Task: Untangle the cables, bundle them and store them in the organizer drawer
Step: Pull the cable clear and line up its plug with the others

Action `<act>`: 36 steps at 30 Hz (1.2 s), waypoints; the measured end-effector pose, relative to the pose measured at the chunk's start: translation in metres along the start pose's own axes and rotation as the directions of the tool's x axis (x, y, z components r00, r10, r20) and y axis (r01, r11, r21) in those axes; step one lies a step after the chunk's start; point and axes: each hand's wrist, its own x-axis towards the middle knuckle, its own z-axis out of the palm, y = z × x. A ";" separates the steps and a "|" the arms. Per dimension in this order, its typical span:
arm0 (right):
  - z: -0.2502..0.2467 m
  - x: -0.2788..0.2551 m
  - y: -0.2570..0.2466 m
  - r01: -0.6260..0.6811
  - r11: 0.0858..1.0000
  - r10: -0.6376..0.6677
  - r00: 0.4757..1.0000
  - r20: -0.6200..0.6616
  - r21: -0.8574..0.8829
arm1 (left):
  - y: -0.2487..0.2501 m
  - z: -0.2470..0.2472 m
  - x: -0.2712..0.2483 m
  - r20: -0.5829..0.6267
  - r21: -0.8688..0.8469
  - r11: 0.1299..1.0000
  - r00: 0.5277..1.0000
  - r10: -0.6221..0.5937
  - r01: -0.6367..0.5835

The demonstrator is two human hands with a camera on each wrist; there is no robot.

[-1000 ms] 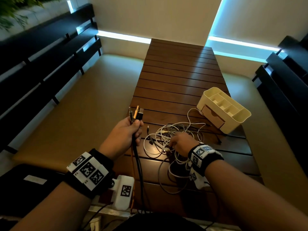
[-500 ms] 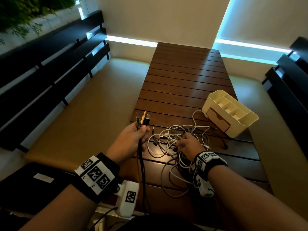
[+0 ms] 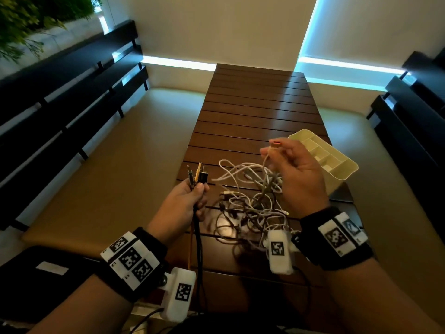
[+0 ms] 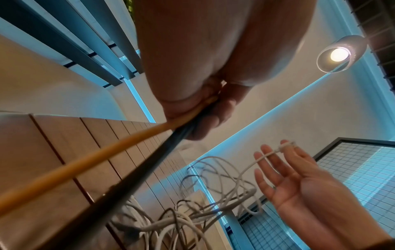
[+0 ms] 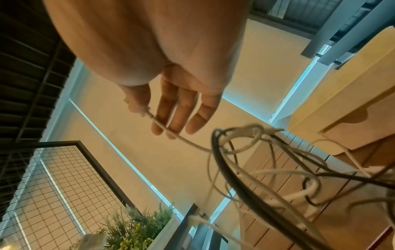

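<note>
From the head camera, the task looks early. The left hand (image 3: 190, 198) is clenched around a few cables whose plug ends (image 3: 198, 175) stand up above the fist, while their lengths hang down over the near edge of the slatted table (image 3: 252, 112). These seem to be the cables already sorted out. The right hand (image 3: 298, 174) is raised above the table, thumb and forefinger pinching one end of a white cable (image 3: 274, 147); the other fingers are spread loose. Below it the tangle (image 3: 250, 203) of white and dark cables lies on the table, mostly unsorted. The organizer (image 3: 332, 162) stands just beyond the right hand, its top compartments empty; its drawer is hidden here.

The left wrist camera shows the fist (image 4: 205, 104) closed on a yellow cable (image 4: 85, 165) and a black cable (image 4: 128, 177), both drawn straight.

The right wrist camera shows the white cable (image 5: 181, 137) running from the pinch into the knot, and the organizer's drawer (image 5: 359, 130) shut. Nothing is bundled or stored yet.
</note>
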 end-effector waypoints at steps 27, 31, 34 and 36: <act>0.019 -0.068 -0.004 -0.293 0.956 0.292 0.954 0.071 0.008 | -0.004 0.055 -0.018 0.178 0.052 0.978 0.965 0.192 -0.204; 0.018 -0.071 -0.005 -0.270 0.963 0.270 0.962 0.049 0.009 | -0.005 0.055 -0.020 0.199 0.070 0.972 0.958 0.206 -0.223; 0.021 -0.075 -0.002 -0.267 0.963 0.267 0.964 0.018 0.021 | -0.005 0.056 -0.020 0.173 0.070 0.972 0.963 0.208 -0.222; 0.023 -0.077 0.000 -0.257 0.966 0.257 0.966 0.007 0.000 | -0.006 0.057 -0.021 0.139 0.066 0.974 0.969 0.206 -0.217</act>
